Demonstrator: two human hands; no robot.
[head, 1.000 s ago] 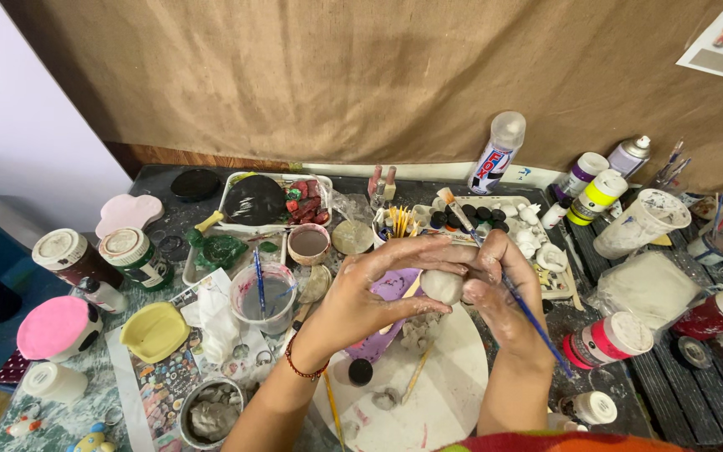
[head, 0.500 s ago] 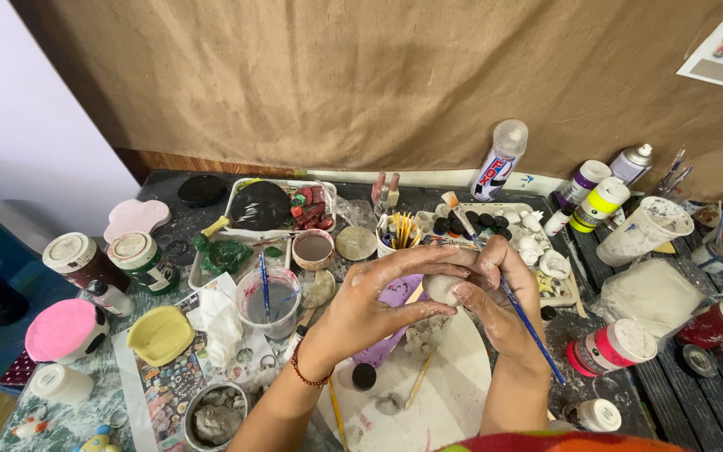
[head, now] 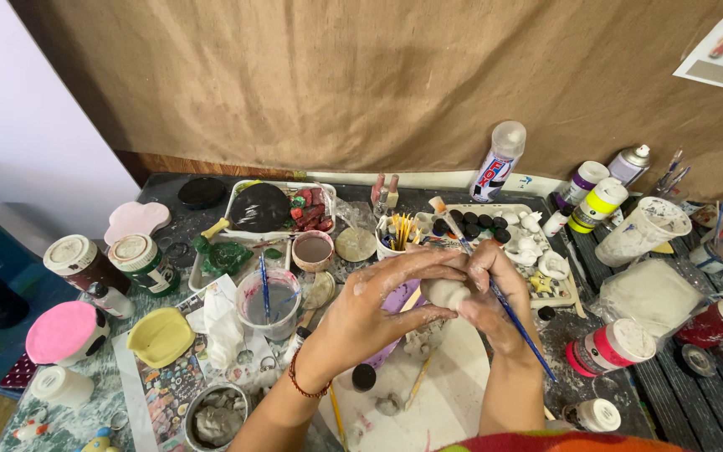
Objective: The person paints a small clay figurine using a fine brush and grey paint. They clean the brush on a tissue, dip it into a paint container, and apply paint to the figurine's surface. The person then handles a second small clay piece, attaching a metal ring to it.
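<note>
My left hand (head: pixel 378 305) cups a small pale clay piece (head: pixel 445 293) over the middle of a cluttered craft table. My right hand (head: pixel 491 293) presses against the other side of the clay piece and also grips a thin blue-handled paintbrush (head: pixel 512 322) that slants down to the right. Both hands are smeared with white. Under them lie a round white work board (head: pixel 453 402) and a purple palette (head: pixel 395 305), mostly hidden by my left hand.
A clear cup of water with a brush (head: pixel 268 301) stands left of my hands. Paint jars (head: pixel 81 261), a pink lid (head: pixel 60 331), a yellow dish (head: pixel 159 336), a white tray (head: pixel 282 209), a spray can (head: pixel 499 163), bottles (head: pixel 596 205) and tubs (head: pixel 608 347) crowd the table.
The view has shifted slightly. Both hands stay on the clay piece with only small finger movement; the brush remains in my right hand.
</note>
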